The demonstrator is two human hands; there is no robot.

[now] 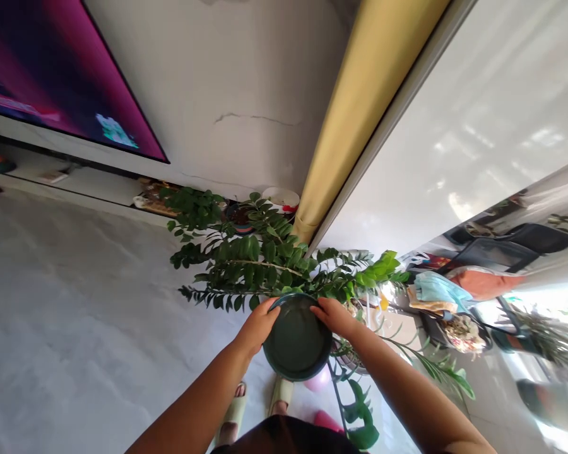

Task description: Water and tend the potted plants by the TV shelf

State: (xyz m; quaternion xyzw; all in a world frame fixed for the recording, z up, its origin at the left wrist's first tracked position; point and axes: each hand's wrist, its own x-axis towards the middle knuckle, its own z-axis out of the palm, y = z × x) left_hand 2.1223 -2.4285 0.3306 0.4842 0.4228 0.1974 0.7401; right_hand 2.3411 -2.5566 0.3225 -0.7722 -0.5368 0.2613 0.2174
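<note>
A round dark green plant saucer [298,340] with a raised rim is held out in front of my body, its hollow side facing me. My left hand [257,325] grips the upper left of its rim, thumb on the inside edge. On the upper right side, my right hand [335,315] is closed on the rim in the same way. Both sets of fingers are mostly hidden behind it. Just beyond the saucer spreads a leafy green potted plant [260,258], its stems leaning left and right. No contents show in the saucer.
A yellow column [355,101] and a white glossy panel [435,145] rise behind the plant. At left hangs a lit screen [52,82] above a low ledge [94,183]. Cloths [442,290], a black chair [497,252] and more plants [360,410] crowd the right. My slippered feet stand below.
</note>
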